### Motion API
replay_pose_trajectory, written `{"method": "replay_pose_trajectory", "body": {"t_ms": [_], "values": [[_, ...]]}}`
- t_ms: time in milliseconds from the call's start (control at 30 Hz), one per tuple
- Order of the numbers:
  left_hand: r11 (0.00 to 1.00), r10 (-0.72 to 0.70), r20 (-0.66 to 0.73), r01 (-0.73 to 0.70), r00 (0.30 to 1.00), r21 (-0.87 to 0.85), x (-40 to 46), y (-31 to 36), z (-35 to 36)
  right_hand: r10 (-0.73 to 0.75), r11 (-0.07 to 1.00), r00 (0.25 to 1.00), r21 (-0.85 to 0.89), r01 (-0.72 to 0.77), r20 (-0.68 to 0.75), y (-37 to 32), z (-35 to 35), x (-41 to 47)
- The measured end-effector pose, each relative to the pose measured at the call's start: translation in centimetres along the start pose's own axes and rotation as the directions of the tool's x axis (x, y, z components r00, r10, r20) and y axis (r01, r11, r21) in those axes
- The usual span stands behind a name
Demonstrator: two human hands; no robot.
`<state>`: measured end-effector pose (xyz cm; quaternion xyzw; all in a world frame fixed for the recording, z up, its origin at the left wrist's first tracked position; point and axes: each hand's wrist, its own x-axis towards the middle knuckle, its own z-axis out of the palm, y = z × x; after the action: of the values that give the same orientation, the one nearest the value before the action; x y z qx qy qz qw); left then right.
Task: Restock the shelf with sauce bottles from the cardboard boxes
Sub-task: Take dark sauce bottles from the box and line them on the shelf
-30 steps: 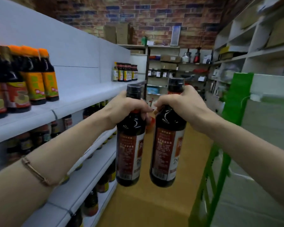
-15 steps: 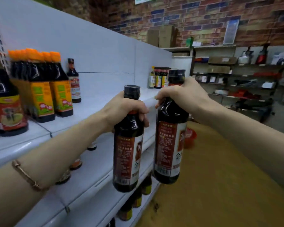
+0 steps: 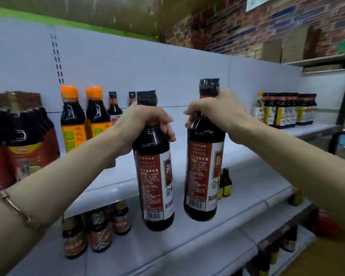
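While each hand grasps a dark sauce bottle by the neck, both bottles hang upright in front of the white shelf [image 3: 247, 156], not resting on it. The left hand [image 3: 147, 120] wraps its fingers round the neck of the left bottle [image 3: 153, 176]; the right hand [image 3: 213, 112] curls over the shoulder of the right bottle [image 3: 203, 172] (held a little higher). The two bottles are near each other but apart — red-and-white labels facing the camera. On the shelf behind, orange-capped bottles [image 3: 72, 120] stand at the left, and a row of dark bottles [image 3: 287, 110] at the far right. A thin bracelet [image 3: 14, 208] circles the left forearm.
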<state>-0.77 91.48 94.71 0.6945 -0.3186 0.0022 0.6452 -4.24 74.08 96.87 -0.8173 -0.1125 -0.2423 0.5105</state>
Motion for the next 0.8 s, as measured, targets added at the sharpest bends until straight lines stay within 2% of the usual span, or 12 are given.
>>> {"method": "replay_pose_trajectory", "body": {"t_ms": [133,433,533,667,800], "values": [[0.999,-0.031,-0.083,0.032,0.996,0.007,4.1,-0.2,-1.9,-0.039,0.995,0.999,0.089,0.037,0.018,1.1,0.3,5.5],[0.998,0.032,-0.207,-0.019,0.978,0.067,13.8,-2.7,-5.7,-0.107,0.979,0.994,0.179,0.1,0.031,5.9,2.4,16.5],[0.995,0.004,-0.282,0.026,0.959,0.102,16.0,-4.9,-6.7,-0.104,0.978,0.993,0.187,0.092,0.057,8.2,3.6,19.2],[0.965,-0.087,-0.354,0.167,0.931,0.202,18.7,-8.0,-7.9,-0.115,0.98,0.987,0.174,0.095,0.112,11.4,5.3,22.7],[0.948,-0.084,-0.453,0.212,0.887,0.239,20.5,-9.6,-9.5,-0.151,0.98,0.971,0.159,0.122,0.183,14.2,7.8,26.1]]}}
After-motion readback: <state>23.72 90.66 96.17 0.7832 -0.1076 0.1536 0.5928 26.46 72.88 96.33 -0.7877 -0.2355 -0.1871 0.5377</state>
